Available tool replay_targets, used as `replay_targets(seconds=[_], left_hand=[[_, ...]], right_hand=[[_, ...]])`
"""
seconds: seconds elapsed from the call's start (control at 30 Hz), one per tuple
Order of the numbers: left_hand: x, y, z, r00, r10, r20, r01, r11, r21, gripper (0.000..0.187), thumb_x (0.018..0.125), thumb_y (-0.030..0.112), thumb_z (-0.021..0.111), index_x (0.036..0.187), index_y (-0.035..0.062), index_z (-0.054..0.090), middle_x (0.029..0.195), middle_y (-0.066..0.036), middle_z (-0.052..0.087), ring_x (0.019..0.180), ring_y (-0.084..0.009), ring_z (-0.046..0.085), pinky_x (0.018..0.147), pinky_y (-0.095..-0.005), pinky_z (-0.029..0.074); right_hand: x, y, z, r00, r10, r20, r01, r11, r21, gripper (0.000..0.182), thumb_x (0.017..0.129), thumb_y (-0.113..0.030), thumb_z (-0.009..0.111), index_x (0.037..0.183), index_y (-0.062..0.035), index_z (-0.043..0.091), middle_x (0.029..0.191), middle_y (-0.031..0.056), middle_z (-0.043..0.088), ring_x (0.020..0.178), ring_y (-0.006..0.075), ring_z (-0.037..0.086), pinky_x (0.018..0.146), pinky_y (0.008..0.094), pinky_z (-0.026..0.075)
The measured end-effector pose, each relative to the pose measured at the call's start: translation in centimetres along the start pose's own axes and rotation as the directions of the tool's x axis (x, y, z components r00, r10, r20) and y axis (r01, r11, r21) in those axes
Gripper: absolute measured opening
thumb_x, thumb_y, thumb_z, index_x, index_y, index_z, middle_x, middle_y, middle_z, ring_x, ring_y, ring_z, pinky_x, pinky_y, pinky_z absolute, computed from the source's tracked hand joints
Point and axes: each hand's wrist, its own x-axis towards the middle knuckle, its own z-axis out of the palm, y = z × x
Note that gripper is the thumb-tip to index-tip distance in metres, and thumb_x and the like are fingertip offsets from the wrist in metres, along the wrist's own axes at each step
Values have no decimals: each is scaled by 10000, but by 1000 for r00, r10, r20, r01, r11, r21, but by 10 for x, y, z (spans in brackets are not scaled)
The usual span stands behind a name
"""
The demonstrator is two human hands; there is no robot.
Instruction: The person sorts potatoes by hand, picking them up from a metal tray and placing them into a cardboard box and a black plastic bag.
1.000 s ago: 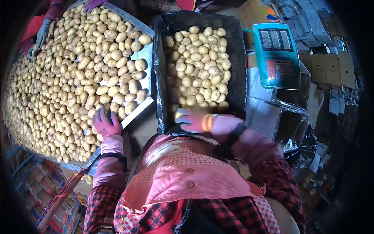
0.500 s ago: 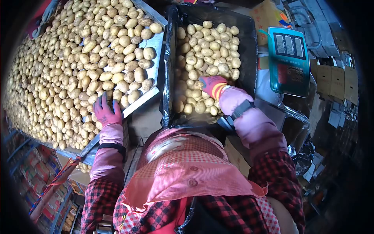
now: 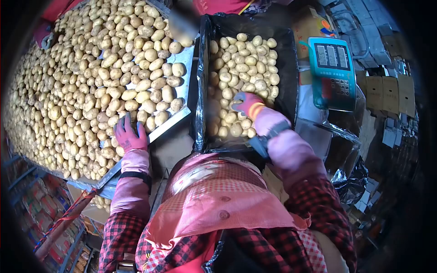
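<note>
My left hand point(image 3: 130, 134), in a pink glove with dark fingertips, lies with fingers spread on the potatoes point(image 3: 91, 91) near the front edge of the metal sorting table point(image 3: 178, 117). To the right, a box point(image 3: 201, 86) lined with black plastic holds many potatoes point(image 3: 248, 61). My right hand point(image 3: 249, 105), gloved alike, is inside this box, low over its potatoes. Its fingers curl inward around what looks like a potato, mostly hidden beneath the glove.
A teal digital scale point(image 3: 334, 75) stands right of the box. Cardboard boxes point(image 3: 381, 93) and crumpled black plastic point(image 3: 355, 182) lie farther right. Another person's gloved hand point(image 3: 44, 37) is at the table's far left; red clothing point(image 3: 216, 6) shows behind the box.
The view has shifted slightly. My right hand's fingers are more curled over the potatoes. A blurred shape has appeared at the table's far right corner, and more red clothing shows behind the box.
</note>
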Motion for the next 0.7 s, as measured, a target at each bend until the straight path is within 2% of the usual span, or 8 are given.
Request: replay_targets(seconds=[0.07,0.13,0.23,0.3,0.37,0.5,0.63,0.7], left_hand=[[-4,-2,-2,1000,-5,16,5,1000,7,548,822,270,656,1315,53,555,1237,-212,559,1184,-397,490,1067,-534,334],[3,3,-2,1000,14,-4,-14,999,-36,547,822,273,652,1310,45,558,1220,-222,564,1174,-397,493,1065,-541,329],[1,2,-3,1000,25,-10,-25,997,-73,543,826,273,651,1310,46,560,1223,-217,563,1167,-393,492,1044,-538,338],[1,3,-6,1000,9,8,-9,999,-36,544,826,281,652,1309,48,562,1229,-212,559,1177,-387,486,1046,-529,340],[0,1,-5,1000,-4,23,5,999,-38,542,831,286,645,1313,53,558,1234,-211,551,1179,-380,486,1055,-522,331],[-1,-1,-4,1000,21,6,-20,999,-34,538,831,288,645,1310,58,562,1236,-209,550,1181,-379,486,1058,-518,332],[0,1,-9,1000,15,24,-14,998,-55,550,831,290,645,1324,64,552,1237,-210,549,1189,-374,484,1063,-516,327],[-1,0,-10,999,13,30,-12,999,-46,554,831,291,645,1328,67,549,1242,-211,546,1192,-375,481,1064,-515,327]], right_hand=[[-63,-12,-32,994,70,84,-106,804,584,407,880,-271,709,1219,-64,621,1062,47,665,882,131,613,714,268,521],[-131,-14,-45,998,9,62,-63,228,972,444,960,-244,615,1358,-81,505,1246,73,611,984,187,653,800,286,549],[-171,-8,-47,994,-72,80,-92,-172,981,380,1042,-230,448,1390,-80,467,1333,87,543,1170,217,581,908,310,520],[-183,-22,-48,938,-155,-310,345,506,791,397,1030,-303,461,1379,-114,480,1240,78,574,1038,189,604,841,283,511],[-193,-25,-45,911,-170,-376,382,690,614,392,997,-252,510,1363,-111,490,1165,73,595,963,168,610,814,272,505],[-203,-4,-29,952,68,-297,254,361,897,345,968,-108,567,1302,-38,521,1144,85,602,1006,192,602,868,293,499],[-205,9,-23,750,-170,-639,348,923,163,379,901,-69,654,1249,19,533,1106,114,615,999,215,618,882,303,500],[-191,25,-12,745,-101,-659,403,855,325,403,876,-101,696,1228,30,550,1116,145,633,1030,223,628,902,303,495]])
